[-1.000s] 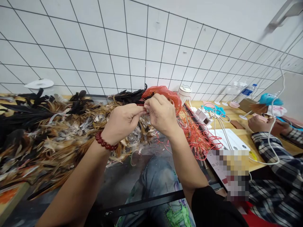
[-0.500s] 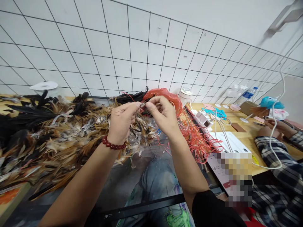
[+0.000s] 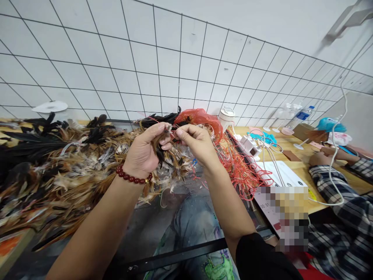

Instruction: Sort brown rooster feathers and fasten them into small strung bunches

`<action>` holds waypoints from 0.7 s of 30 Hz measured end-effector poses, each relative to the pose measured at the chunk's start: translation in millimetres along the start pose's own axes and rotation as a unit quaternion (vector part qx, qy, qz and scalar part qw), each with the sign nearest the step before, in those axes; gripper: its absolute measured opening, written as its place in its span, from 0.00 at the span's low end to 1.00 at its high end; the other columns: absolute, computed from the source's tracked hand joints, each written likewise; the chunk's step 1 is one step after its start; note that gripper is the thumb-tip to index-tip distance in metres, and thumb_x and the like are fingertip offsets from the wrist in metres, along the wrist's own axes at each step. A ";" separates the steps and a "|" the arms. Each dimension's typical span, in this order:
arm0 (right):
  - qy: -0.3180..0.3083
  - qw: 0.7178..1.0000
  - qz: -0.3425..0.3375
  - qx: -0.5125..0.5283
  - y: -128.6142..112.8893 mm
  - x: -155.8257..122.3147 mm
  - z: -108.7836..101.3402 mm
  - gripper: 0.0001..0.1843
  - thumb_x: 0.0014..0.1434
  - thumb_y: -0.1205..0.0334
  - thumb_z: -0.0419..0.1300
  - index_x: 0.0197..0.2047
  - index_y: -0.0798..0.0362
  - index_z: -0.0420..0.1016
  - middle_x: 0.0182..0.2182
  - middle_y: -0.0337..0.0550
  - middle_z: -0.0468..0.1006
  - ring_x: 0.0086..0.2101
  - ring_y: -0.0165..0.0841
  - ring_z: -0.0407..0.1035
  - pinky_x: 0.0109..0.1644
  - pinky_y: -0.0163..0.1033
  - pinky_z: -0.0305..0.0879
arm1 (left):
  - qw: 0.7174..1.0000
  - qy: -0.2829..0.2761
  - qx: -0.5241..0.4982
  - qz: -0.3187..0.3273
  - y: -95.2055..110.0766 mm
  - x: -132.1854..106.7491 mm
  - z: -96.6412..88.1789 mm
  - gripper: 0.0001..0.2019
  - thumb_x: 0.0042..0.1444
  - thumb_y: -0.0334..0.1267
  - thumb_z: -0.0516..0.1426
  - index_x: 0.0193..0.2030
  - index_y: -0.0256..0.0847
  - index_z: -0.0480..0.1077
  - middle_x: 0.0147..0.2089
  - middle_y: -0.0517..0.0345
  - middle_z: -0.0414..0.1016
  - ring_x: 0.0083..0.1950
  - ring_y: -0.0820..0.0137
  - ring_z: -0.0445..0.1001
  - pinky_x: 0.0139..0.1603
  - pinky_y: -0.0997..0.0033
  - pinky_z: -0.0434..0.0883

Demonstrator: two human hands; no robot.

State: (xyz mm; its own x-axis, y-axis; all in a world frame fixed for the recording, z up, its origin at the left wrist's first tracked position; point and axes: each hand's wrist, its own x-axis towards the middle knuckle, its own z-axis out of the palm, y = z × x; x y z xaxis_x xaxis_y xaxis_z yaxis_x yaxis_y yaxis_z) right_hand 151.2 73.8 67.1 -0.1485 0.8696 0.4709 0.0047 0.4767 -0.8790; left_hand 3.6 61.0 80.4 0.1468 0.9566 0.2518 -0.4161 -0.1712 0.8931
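Since half a second ago, the left hand (image 3: 142, 155) has rolled its palm further into view, and a small bunch (image 3: 159, 146) of brown and black feathers now shows in it. The bunch lies between its thumb and curled fingers, its pale end poking out toward the right hand (image 3: 198, 144). The right hand is narrowed to a pinch, thumb against forefinger, on a thin red string (image 3: 172, 134) just beside that end; the two hands are close but apart.

A red bracelet (image 3: 132, 178) circles the left wrist. Left of the hands and partly beneath them spreads a large feather pile (image 3: 72, 175), with a white disc (image 3: 50, 106) beyond it. A red bag (image 3: 201, 116) sits just past the right hand, a white cup (image 3: 227, 116) behind it. Right of the right forearm lies a tangle (image 3: 244, 175) of red strings, and nearer the body, a phone (image 3: 264, 206). Farther right, on the wooden counter (image 3: 301, 165), are a bottle (image 3: 303, 115) and another person's hands (image 3: 319, 155); what those hold, I cannot tell. A wire grid (image 3: 180, 51) stands beyond everything.
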 end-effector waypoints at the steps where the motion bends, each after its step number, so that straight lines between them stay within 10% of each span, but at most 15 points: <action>1: 0.011 1.000 -0.001 0.014 0.1 0.7 -1.5 0.11 0.58 0.54 0.62 0.31 0.53 0.74 0.26 0.35 0.73 0.28 0.25 0.64 0.35 0.34 0.64 | 1.000 -0.012 0.003 -0.002 0.7 -0.4 -0.5 0.08 0.50 0.43 0.61 0.28 0.41 0.71 0.32 0.55 0.73 0.25 0.76 0.59 0.24 0.71 0.61; 13: -0.015 0.991 -0.110 -0.073 -8.3 -4.0 -5.5 0.12 0.60 0.53 0.61 0.30 0.52 0.72 0.39 0.46 0.77 0.46 0.35 0.70 0.47 0.42 0.69 | 0.990 -0.086 0.100 -0.039 -6.6 -2.2 -0.5 0.12 0.55 0.40 0.54 0.21 0.42 0.62 0.25 0.54 0.65 0.31 0.66 0.67 0.33 0.61 0.72; 21: -0.047 0.985 -0.113 -0.125 -5.4 -4.7 -7.8 0.12 0.63 0.53 0.57 0.33 0.52 0.71 0.30 0.40 0.76 0.32 0.28 0.69 0.39 0.37 0.67 | 0.980 -0.115 0.157 -0.027 -3.6 -2.2 0.5 0.13 0.51 0.37 0.55 0.19 0.42 0.59 0.24 0.55 0.61 0.28 0.69 0.62 0.29 0.66 0.66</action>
State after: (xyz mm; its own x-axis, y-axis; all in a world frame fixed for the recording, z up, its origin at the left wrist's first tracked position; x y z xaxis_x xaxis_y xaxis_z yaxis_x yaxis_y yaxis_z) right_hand 159.5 68.1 70.2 -0.2641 0.7280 0.6327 0.2027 0.6832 -0.7016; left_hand 5.2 59.4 76.8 0.3746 0.8941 0.2455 -0.1095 -0.2202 0.9693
